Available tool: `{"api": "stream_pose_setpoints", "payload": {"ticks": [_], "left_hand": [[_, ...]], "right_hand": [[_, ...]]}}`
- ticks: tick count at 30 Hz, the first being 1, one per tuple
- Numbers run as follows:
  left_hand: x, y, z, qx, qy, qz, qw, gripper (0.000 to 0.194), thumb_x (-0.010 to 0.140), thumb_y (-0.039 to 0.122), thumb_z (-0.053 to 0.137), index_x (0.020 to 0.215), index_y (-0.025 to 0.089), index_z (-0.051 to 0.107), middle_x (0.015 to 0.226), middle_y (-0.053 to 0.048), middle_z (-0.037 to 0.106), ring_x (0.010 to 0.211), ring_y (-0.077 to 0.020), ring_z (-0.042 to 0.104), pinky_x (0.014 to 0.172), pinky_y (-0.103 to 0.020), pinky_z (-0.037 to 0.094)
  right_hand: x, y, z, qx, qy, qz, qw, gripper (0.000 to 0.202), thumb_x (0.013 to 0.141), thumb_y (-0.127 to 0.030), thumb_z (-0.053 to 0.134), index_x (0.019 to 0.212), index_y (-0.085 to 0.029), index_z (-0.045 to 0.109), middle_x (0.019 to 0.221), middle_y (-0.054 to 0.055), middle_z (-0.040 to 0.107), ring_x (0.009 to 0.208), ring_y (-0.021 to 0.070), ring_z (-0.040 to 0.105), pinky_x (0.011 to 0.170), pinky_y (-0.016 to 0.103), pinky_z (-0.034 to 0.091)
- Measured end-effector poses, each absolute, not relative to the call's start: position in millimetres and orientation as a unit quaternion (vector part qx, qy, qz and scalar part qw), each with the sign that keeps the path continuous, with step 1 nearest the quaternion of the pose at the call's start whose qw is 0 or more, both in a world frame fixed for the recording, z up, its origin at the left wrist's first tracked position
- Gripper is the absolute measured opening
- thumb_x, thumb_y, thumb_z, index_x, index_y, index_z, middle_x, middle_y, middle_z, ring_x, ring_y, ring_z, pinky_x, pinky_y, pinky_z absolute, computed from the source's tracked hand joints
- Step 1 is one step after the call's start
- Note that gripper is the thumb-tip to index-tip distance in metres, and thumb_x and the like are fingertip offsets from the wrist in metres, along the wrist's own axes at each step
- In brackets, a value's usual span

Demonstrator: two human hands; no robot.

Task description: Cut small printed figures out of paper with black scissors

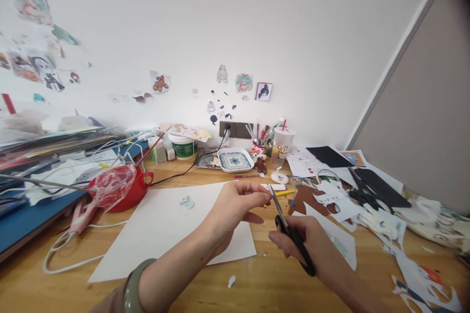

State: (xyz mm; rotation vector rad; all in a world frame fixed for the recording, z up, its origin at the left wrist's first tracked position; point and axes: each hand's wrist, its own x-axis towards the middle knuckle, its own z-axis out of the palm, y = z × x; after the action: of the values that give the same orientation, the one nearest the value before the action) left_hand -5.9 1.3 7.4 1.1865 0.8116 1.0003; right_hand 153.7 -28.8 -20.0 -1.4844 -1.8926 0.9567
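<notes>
My right hand grips black-handled scissors, blades pointing up toward my left fingertips. My left hand pinches something very small at its fingertips, right at the scissor tips; it is too small to identify. Both hands hover over a large white sheet lying on the wooden desk. A small pale cutout figure rests on that sheet, left of my left hand.
Paper scraps and cut sheets clutter the right side. A red cup with crumpled plastic stands at left, beside a white cable. A patterned dish, a pen cup and a drink cup line the wall.
</notes>
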Motion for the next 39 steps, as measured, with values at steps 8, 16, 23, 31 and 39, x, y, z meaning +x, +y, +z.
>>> {"api": "stream_pose_setpoints", "payload": {"ticks": [8,16,23,31,39], "left_hand": [[-8,5,7,0.516,0.349,0.444,0.644,0.012,0.065,0.027,0.063,0.070,0.016,0.060,0.071,-0.002,0.057,0.072,-0.0112,0.051,0.051,-0.017,0.043],[-11,5,11,0.526,0.353,0.426,0.646,0.013,0.065,0.028,0.063,0.068,0.016,0.060,0.071,-0.002,0.057,0.073,-0.0116,0.051,0.051,-0.017,0.043],[-14,7,15,0.550,0.383,0.381,0.636,0.014,0.060,0.027,0.065,0.063,0.015,0.059,0.068,-0.002,0.057,0.071,-0.0127,0.053,0.048,-0.018,0.042],[-14,6,17,0.560,0.397,0.367,0.628,0.014,0.060,0.026,0.064,0.064,0.015,0.057,0.069,-0.002,0.057,0.072,-0.0132,0.053,0.049,-0.019,0.041],[-16,5,23,0.547,0.395,0.377,0.635,0.012,0.060,0.025,0.062,0.066,0.016,0.057,0.075,-0.002,0.058,0.078,-0.0136,0.050,0.054,-0.021,0.042]], "right_hand": [[156,-28,-20,-0.524,-0.707,0.393,0.268,0.031,0.075,-0.038,0.049,0.053,-0.017,0.041,0.050,-0.004,0.037,0.048,0.0101,0.034,0.045,0.022,0.024],[157,-30,-16,-0.505,-0.711,0.417,0.257,0.032,0.075,-0.039,0.049,0.054,-0.016,0.042,0.050,-0.003,0.043,0.048,0.0102,0.038,0.045,0.022,0.027],[160,-27,-19,-0.499,-0.714,0.425,0.245,0.033,0.076,-0.041,0.049,0.055,-0.016,0.044,0.051,-0.003,0.042,0.049,0.0099,0.038,0.046,0.022,0.028],[161,-26,-23,-0.508,-0.713,0.418,0.243,0.033,0.076,-0.040,0.049,0.055,-0.016,0.046,0.050,-0.004,0.042,0.048,0.0094,0.039,0.045,0.021,0.028],[158,-27,-18,-0.520,-0.711,0.400,0.254,0.033,0.076,-0.039,0.049,0.052,-0.017,0.046,0.048,-0.003,0.043,0.047,0.0098,0.039,0.045,0.021,0.028]]}}
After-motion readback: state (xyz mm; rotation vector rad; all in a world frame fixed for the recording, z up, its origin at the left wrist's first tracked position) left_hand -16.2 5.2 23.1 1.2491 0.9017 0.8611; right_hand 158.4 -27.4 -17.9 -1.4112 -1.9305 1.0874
